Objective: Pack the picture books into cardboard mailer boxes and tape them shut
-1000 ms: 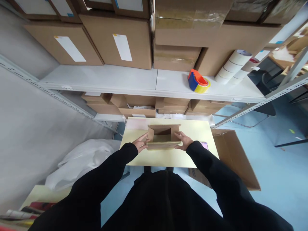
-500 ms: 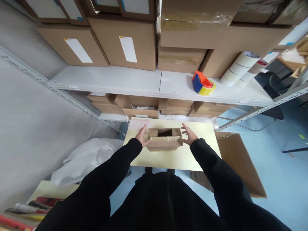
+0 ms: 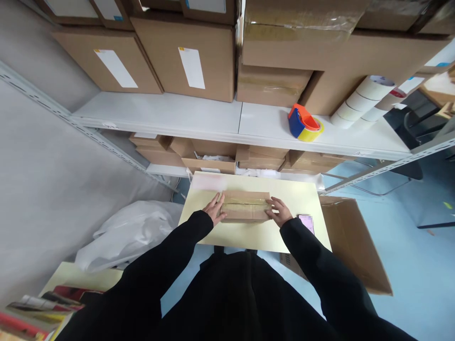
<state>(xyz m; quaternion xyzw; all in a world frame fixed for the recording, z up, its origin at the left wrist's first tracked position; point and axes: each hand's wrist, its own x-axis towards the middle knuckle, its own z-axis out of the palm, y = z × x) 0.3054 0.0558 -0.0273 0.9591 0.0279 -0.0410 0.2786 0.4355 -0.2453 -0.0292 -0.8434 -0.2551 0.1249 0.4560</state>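
A small cardboard box [image 3: 245, 213] sits on the pale yellow tabletop [image 3: 249, 235]. Its two long top flaps lie folded down and meet at a thin seam, with shiny strips of tape along them. My left hand [image 3: 214, 209] grips the box's left end, fingers over the top edge and thumb at the near side. At the opposite end my right hand [image 3: 279, 211] holds the corner, its fingers bent over the flap edges. The inside of the box is hidden. A phone-like pink item [image 3: 306, 222] lies beside my right wrist, partly behind the sleeve.
Above the table, a shelf [image 3: 170, 112] bears large cartons [image 3: 185, 57], an orange and blue tape dispenser [image 3: 304, 122] and stacked tape rolls [image 3: 362, 102]. A white plastic bag [image 3: 133, 234] is at left. An open carton [image 3: 355, 246] stands right of the table.
The box's top flaps have come down over the dark opening. Both hands have moved in onto the box ends. The pink item by my right sleeve has come into view.
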